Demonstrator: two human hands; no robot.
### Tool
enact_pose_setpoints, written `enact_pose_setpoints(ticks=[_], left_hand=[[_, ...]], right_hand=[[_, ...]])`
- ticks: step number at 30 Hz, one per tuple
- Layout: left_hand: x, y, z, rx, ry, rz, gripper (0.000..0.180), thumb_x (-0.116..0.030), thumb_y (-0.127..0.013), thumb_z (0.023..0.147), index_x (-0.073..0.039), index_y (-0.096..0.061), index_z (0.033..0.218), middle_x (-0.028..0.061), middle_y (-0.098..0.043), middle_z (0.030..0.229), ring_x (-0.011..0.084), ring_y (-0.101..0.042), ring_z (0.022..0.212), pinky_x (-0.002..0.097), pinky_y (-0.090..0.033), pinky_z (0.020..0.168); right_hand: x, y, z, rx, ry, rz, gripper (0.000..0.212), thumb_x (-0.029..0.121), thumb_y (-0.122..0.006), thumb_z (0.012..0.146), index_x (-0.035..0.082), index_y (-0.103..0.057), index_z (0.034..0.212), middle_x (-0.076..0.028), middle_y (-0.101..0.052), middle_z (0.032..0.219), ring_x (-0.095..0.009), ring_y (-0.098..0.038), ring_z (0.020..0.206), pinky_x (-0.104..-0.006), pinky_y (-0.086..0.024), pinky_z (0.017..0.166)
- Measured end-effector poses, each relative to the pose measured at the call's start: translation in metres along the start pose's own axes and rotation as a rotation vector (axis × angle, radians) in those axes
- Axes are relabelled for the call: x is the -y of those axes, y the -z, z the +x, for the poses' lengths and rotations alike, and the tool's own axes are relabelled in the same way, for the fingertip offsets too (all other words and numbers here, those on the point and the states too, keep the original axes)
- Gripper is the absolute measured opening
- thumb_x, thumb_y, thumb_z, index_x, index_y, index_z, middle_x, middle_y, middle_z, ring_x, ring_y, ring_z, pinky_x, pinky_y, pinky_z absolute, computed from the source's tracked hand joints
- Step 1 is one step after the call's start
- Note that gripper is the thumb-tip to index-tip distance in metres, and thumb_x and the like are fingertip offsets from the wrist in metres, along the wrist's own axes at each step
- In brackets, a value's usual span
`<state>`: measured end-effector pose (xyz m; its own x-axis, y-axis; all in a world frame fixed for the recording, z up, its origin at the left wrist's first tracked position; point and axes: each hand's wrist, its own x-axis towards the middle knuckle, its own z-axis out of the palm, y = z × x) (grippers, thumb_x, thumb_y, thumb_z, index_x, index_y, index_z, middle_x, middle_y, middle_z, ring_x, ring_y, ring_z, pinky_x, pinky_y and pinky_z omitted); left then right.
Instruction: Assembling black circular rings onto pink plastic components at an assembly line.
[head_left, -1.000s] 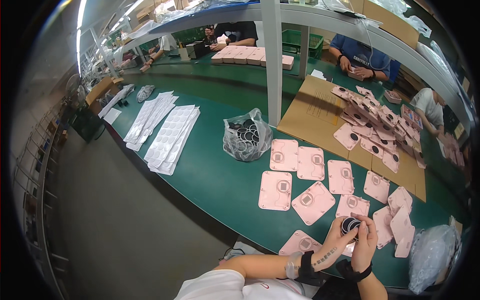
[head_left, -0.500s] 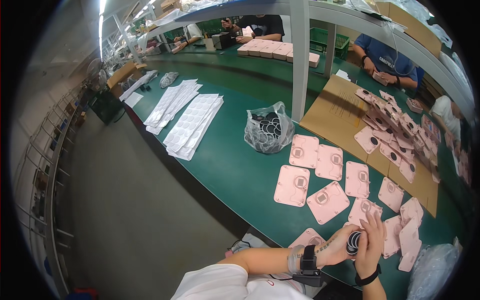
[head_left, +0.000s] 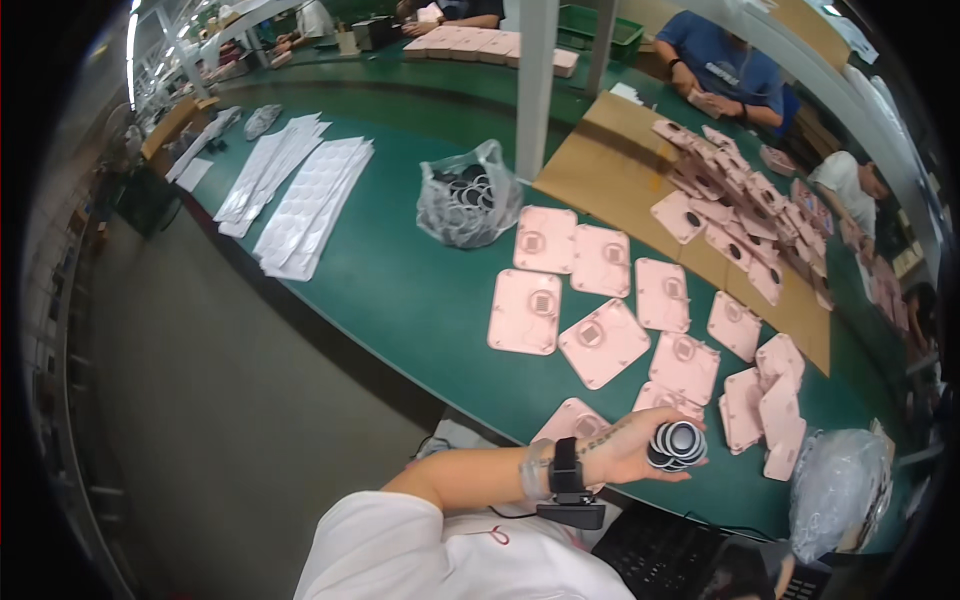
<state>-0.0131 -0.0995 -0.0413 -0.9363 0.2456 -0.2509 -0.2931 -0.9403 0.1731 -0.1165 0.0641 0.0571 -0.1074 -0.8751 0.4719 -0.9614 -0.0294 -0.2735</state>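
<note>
Lower centre: our left hand (head_left: 625,450) clenched around stack of round discs (head_left: 676,445) | right hand unseen | keep stack squared, palm level above pink cards (head_left: 603,342) on worktop (head_left: 420,290).

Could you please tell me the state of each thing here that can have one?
Left hand: closed around the stack of round discs.
Pink plates: lying flat, spread loosely on the green table.
Clear bag of rings: open at top.
Clear bag at right: crumpled.
</note>
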Motion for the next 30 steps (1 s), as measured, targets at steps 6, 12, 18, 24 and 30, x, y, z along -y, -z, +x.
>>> enact_pose_setpoints(ticks=[6, 12, 18, 24, 30], left_hand=[[0.002, -0.011, -0.007, -0.005, 0.013, 0.077, 0.027, -0.03, -0.048, 0.094, -0.01, -0.06, 0.106, 0.0086, -0.066, 0.095, 0.0238, -0.066, 0.093, 0.0398, -0.056, 0.07], [0.007, -0.008, -0.016, -0.045, -0.038, 0.085, 0.027, -0.03, -0.047, 0.094, -0.01, -0.059, 0.108, 0.0083, -0.066, 0.095, 0.0234, -0.067, 0.092, 0.0378, -0.057, 0.068], [0.01, -0.011, -0.019, -0.044, -0.018, 0.106, 0.029, -0.031, -0.045, 0.096, -0.01, -0.058, 0.111, 0.0076, -0.066, 0.097, 0.0227, -0.067, 0.094, 0.0357, -0.058, 0.069], [0.014, -0.009, -0.024, -0.066, -0.043, 0.087, 0.026, -0.029, -0.051, 0.09, -0.01, -0.059, 0.105, 0.0079, -0.066, 0.089, 0.0236, -0.068, 0.085, 0.0371, -0.056, 0.064], [0.021, -0.014, -0.031, -0.088, -0.05, 0.112, 0.026, -0.029, -0.051, 0.089, -0.01, -0.059, 0.104, 0.0078, -0.065, 0.09, 0.0231, -0.067, 0.085, 0.0368, -0.056, 0.064]], right_hand=[[0.0, -0.022, 0.037, 0.086, 0.137, 0.284, 0.036, 0.018, -0.041, 0.093, -0.005, -0.054, 0.118, -0.03, -0.053, 0.119, -0.044, -0.046, 0.118, -0.0565, -0.034, 0.098], [0.001, -0.03, 0.067, 0.16, 0.28, 0.498, 0.034, 0.017, -0.042, 0.093, -0.005, -0.054, 0.116, -0.029, -0.054, 0.117, -0.043, -0.048, 0.116, -0.0551, -0.036, 0.096], [0.005, -0.028, 0.091, 0.26, 0.393, 0.668, 0.032, 0.015, -0.042, 0.092, -0.005, -0.055, 0.114, -0.029, -0.054, 0.115, -0.042, -0.049, 0.114, -0.0537, -0.037, 0.095], [0.01, -0.024, 0.105, 0.369, 0.48, 0.821, 0.03, 0.013, -0.043, 0.092, -0.005, -0.056, 0.112, -0.028, -0.055, 0.113, -0.041, -0.05, 0.111, -0.0523, -0.039, 0.094], [0.018, -0.028, 0.113, 0.471, 0.571, 1.008, 0.028, 0.012, -0.043, 0.091, -0.005, -0.057, 0.11, -0.027, -0.056, 0.111, -0.04, -0.052, 0.109, -0.0509, -0.04, 0.092]])
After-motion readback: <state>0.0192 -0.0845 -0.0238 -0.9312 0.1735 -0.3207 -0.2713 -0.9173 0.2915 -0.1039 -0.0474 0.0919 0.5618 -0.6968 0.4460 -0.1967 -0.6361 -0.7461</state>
